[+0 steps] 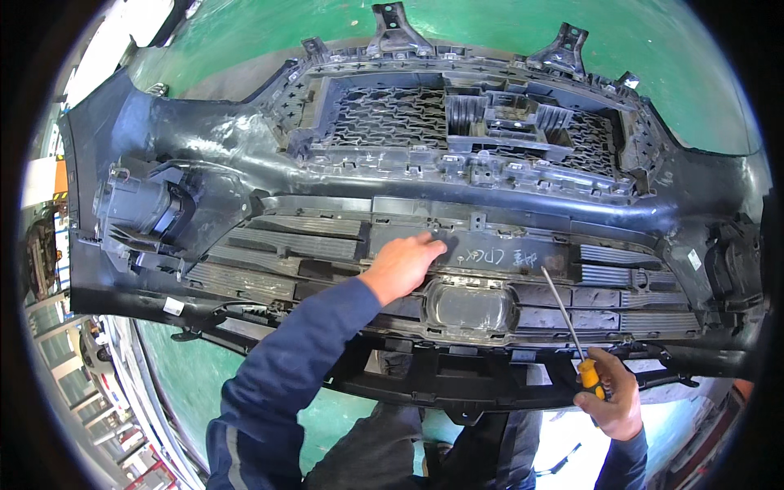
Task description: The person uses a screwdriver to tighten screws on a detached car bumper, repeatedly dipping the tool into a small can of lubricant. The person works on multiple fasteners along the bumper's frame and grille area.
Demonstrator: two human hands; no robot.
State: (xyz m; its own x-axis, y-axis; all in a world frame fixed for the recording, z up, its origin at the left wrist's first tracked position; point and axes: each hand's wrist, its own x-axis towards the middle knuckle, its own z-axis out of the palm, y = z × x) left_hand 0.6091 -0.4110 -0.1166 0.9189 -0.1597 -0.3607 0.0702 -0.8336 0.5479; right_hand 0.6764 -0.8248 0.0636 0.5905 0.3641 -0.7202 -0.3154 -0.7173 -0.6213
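"Lying on the dark panel (490, 256), is the left hand (404, 265) gripping anything?"

"Can't tell; its fingers bend loosely."

"And the right hand (614, 396)?"

"Closed round the screwdriver's (590, 375) yellow handle, the shaft slanting up-left over the grille (641, 298)."

"Where's the bumper (220, 135)?"

"Spread before the person, ribbed side showing, green floor (490, 26) beyond."

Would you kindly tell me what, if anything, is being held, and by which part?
The right hand holds a screwdriver by its yellow handle; the left hand, on the bumper, appears to hold nothing.
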